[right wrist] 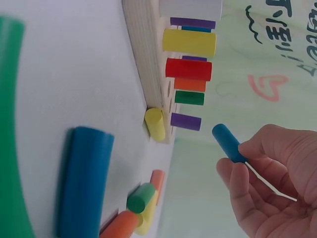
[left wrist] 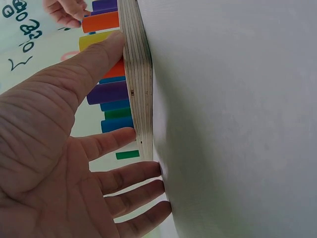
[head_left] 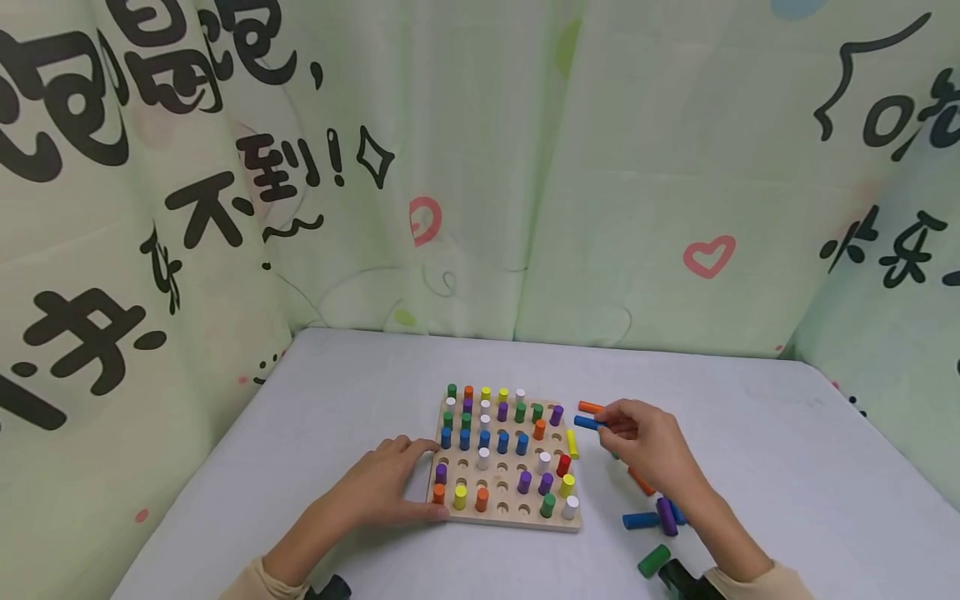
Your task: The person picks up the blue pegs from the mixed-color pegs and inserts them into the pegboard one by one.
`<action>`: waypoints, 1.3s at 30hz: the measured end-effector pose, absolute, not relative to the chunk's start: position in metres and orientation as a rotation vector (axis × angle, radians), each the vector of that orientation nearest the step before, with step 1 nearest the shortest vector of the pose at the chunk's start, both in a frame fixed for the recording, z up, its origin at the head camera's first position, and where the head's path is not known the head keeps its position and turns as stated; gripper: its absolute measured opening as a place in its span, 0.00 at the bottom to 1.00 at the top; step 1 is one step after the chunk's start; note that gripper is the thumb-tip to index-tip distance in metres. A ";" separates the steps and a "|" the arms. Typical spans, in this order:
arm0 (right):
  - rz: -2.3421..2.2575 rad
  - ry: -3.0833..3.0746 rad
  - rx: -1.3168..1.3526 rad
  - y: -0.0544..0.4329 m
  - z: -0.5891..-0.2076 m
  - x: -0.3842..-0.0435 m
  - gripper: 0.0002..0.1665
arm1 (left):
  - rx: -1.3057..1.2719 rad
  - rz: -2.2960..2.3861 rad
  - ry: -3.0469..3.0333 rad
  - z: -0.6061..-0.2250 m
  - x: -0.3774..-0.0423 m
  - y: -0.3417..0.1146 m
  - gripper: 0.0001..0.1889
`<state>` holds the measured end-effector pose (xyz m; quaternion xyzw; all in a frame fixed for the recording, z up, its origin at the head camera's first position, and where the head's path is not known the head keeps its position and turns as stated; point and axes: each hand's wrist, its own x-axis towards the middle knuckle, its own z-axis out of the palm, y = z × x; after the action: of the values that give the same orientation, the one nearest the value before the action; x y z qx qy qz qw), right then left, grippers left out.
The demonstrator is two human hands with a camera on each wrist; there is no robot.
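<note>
Thumb and fingertips of the right hand (head_left: 643,429), right of centre in the frame, are clamped on one end of a blue peg (head_left: 587,422). Its free end points left, just beyond the upper right edge of the board (head_left: 517,522). The left hand (head_left: 386,471) braces the board's lower left corner, fingers straight and apart, with the thumb touching the edge.

The step in hand looks to be carrying this peg to the board. The next move seems to call for turning it upright over a bare hole and pressing it in while the left hand steadies the wood.

The board, at lower centre, is the one holder here. A row of five blue pegs (head_left: 484,439) stands across its middle; white, green, purple, yellow, orange and red ones stand in other holes. Several holes (head_left: 502,508) near the front are bare.

Outside it, a yellow peg (head_left: 572,443) lies against the right edge, and an orange peg (head_left: 591,407) lies above the held one. Farther down at lower right, a purple peg (head_left: 666,516) and a green peg (head_left: 654,560) lie loose on the table (head_left: 817,508).
</note>
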<state>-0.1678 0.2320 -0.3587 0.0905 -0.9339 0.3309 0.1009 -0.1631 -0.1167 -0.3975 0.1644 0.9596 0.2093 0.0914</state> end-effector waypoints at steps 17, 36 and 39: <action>0.984 -2.732 0.375 0.208 -0.366 -0.177 0.09 | 0.486 0.621 2.845 -0.398 -0.164 -0.116 0.46; 1.065 -2.791 0.439 0.192 -0.377 -0.183 0.07 | 0.504 0.638 2.837 -0.398 -0.164 -0.117 0.46; 1.056 -2.798 0.437 0.190 -0.379 -0.184 0.07 | 0.513 0.636 2.840 -0.398 -0.164 -0.119 0.46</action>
<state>-0.1838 0.1902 -0.3787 0.1442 -0.9242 0.3487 0.0595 -0.1638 -0.1185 -0.3984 0.1727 0.9569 0.2143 0.0930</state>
